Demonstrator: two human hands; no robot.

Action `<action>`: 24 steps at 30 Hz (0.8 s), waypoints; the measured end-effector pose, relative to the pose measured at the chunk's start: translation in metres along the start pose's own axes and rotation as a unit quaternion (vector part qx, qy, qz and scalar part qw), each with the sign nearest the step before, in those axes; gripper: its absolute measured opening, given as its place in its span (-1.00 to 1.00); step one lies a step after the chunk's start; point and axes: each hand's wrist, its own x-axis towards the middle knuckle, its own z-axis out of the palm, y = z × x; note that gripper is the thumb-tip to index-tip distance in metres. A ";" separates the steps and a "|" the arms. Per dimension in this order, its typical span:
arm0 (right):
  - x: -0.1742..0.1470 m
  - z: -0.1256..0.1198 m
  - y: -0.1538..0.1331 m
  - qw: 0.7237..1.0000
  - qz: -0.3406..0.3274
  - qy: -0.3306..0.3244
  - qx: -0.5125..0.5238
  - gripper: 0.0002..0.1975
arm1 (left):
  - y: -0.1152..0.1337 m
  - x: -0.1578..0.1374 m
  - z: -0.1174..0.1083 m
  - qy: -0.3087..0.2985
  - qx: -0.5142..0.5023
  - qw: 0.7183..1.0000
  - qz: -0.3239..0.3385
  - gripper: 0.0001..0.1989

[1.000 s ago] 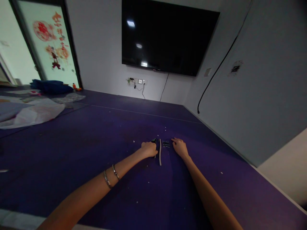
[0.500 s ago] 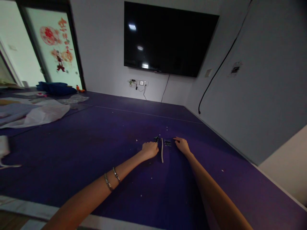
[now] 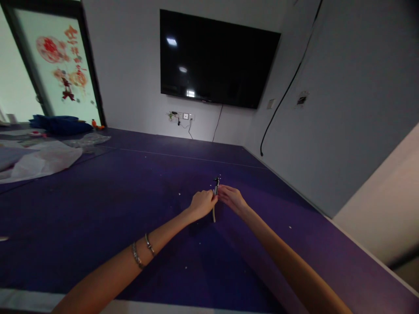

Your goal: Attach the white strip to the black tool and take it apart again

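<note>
In the head view my left hand (image 3: 202,204) is closed around a small black and pale upright object (image 3: 216,186), whose exact kind I cannot make out. A dark tip sticks out at its top. Right up against it is my right hand (image 3: 231,196), fingers held together and pointing left; what they pinch, if anything, is hidden. Below the hands a thin beige strip (image 3: 214,215) lies on the purple surface (image 3: 157,218), its upper end covered by my left hand. Two bracelets (image 3: 143,252) circle my left forearm.
White crumbs (image 3: 186,267) dot the surface. At far left are white sheeting (image 3: 49,161), crumpled clear plastic (image 3: 88,139) and a dark blue cloth item (image 3: 60,124). A television (image 3: 216,61) hangs on the wall behind, and a black cable (image 3: 288,87) dangles at right.
My right hand has moved left to meet the left hand. The dark flat piece that lay between them no longer shows. The upright object stands straighter, and the view has turned slightly right.
</note>
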 end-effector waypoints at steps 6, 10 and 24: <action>-0.010 -0.004 -0.005 1.000 0.013 0.009 -0.012 -0.81 | 0.019 0.002 0.003 -0.008 -0.010 1.000 0.026 -0.62; -0.005 -0.041 -0.012 0.990 -0.012 0.068 -0.124 -0.77 | 0.017 0.006 0.007 -0.018 -0.016 0.999 0.040 -0.54; -0.021 -0.187 -0.045 0.777 -0.027 0.269 -0.569 -0.89 | -0.003 0.006 0.030 -0.085 0.033 0.996 -0.013 -0.60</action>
